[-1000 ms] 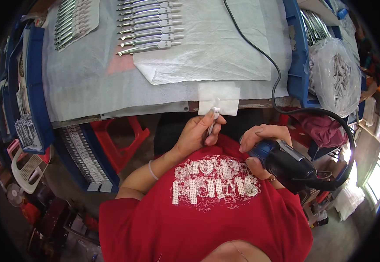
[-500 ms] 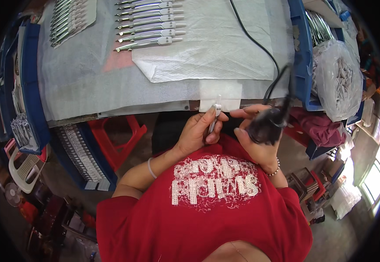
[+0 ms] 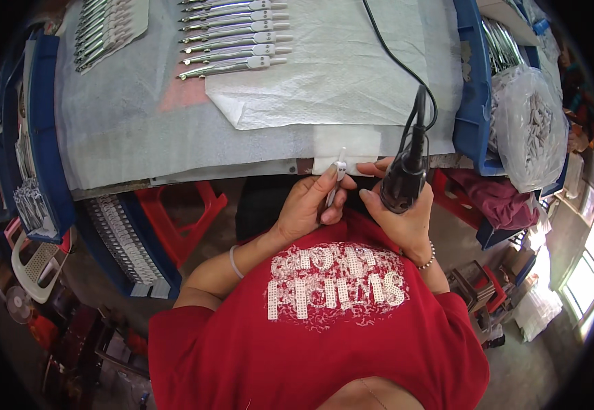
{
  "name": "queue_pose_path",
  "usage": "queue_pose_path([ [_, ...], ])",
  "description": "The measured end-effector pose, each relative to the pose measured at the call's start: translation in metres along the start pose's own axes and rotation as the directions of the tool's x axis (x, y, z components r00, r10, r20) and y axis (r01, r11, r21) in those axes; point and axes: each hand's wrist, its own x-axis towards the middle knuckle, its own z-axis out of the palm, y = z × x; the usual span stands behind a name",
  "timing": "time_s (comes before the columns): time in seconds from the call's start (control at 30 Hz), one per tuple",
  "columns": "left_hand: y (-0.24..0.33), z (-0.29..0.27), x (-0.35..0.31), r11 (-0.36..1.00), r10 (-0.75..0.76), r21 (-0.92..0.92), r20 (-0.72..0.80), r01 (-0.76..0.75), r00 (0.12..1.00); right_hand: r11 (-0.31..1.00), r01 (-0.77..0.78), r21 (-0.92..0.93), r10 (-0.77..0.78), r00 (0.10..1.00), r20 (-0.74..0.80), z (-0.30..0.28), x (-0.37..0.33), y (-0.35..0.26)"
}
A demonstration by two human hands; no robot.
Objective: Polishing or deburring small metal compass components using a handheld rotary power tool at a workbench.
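Left grip [image 3: 307,208] pinching slim compass [image 3: 340,168], white-topped, silvery below.

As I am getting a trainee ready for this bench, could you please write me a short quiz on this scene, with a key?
1. Multiple choice: which of the person's hands holds the black corded tool?
A) the left
B) the right
C) neither

2. True or false: the person's left hand holds nothing.

3. Fill in the gap: the clear plastic bag of small parts is on the ____ side of the picture.

Key:
1. B: the tool is in the right hand.
2. False: it holds a slim silver-and-white piece.
3. Right.
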Motion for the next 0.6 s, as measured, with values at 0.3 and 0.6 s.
queue_pose_path([
  [0.3, -0.002, 0.0, -0.003, 0.998, 0.033, 0.05, -0.031, -0.031, 0.999, 0.991, 0.04, -0.128, -0.022, 0.99, 0.138, 0.006, 0.026, -0.02],
  [0.6, -0.008, 0.01, -0.005, 0.991, 0.086, 0.113, -0.139, -0.071, 0.987, 0.975, 0.162, 0.149, -0.168, 0.985, 0.029, -0.006, 0.013, -0.03],
])
